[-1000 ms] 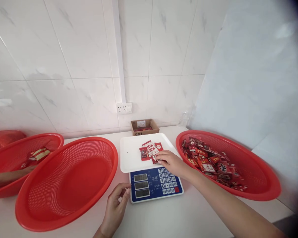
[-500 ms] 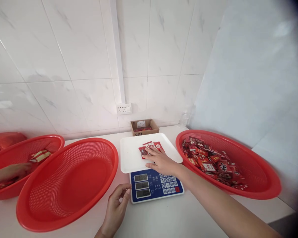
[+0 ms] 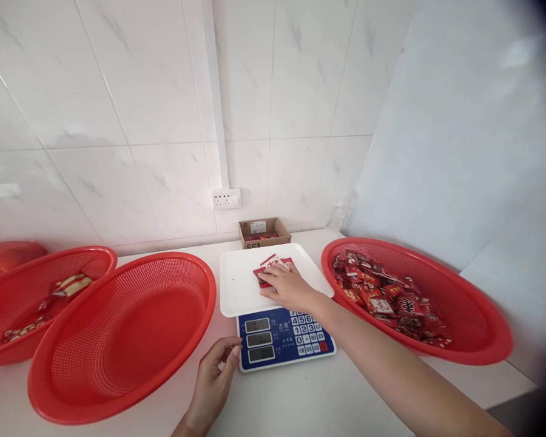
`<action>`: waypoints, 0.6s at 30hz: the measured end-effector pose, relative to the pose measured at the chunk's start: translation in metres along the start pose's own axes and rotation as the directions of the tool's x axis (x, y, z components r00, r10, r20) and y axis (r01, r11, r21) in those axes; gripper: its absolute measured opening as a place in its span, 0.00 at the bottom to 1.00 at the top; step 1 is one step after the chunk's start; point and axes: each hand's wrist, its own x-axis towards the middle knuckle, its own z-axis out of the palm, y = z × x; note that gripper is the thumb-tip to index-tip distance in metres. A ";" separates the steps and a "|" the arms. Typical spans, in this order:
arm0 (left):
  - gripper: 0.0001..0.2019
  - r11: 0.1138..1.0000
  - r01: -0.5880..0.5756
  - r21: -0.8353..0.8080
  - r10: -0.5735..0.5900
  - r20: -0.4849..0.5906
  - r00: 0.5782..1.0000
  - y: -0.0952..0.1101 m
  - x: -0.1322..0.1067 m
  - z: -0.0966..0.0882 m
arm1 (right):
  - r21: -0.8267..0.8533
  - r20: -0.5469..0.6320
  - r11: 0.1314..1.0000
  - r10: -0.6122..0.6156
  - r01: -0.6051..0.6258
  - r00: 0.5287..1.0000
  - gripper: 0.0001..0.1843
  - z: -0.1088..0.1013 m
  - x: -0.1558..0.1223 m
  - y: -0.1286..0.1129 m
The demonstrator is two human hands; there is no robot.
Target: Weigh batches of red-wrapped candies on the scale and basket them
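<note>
Right hand: I see it (image 3: 284, 285) palm down above the pan, fingers extended and slightly parted, laid over the packets; whether they grip any, I cannot tell.
Left hand: I see it (image 3: 215, 371) at the scale's near left corner, fingers half curled, thumb tip close to the forefinger, with nothing visible in its hold; whether it touches the scale, I cannot tell.
Packets: a small red-and-white group (image 3: 273, 261) on the pan, partly hidden from me by the right hand.
Pan: white (image 3: 239, 282), atop the scale (image 3: 284, 349), whose display digits I find too faint to read.
Right basket: red (image 3: 475, 321), beside the pan, holding a heap of wrapped sweets (image 3: 386, 297).
Middle basket: red (image 3: 136, 340), left of the scale.
Left basket: red (image 3: 9, 309), beyond it, with more packets inside.
Carton: small (image 3: 267, 243), behind the pan.
</note>
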 end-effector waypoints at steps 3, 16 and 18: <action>0.20 1.000 -0.016 0.000 0.016 -0.008 1.000 0.000 0.000 0.000 | -0.009 -0.012 1.000 -0.001 0.000 1.000 0.27 0.003 0.003 -0.005; 0.18 1.000 -0.015 0.018 0.015 -0.027 1.000 -0.001 0.001 -0.004 | 0.175 -0.120 0.893 0.438 -0.415 0.891 0.29 -0.061 -0.092 0.093; 0.19 1.000 0.000 0.012 0.001 -0.028 1.000 0.000 0.000 -0.003 | 0.109 0.051 0.851 0.512 -0.514 0.858 0.30 -0.064 -0.117 0.118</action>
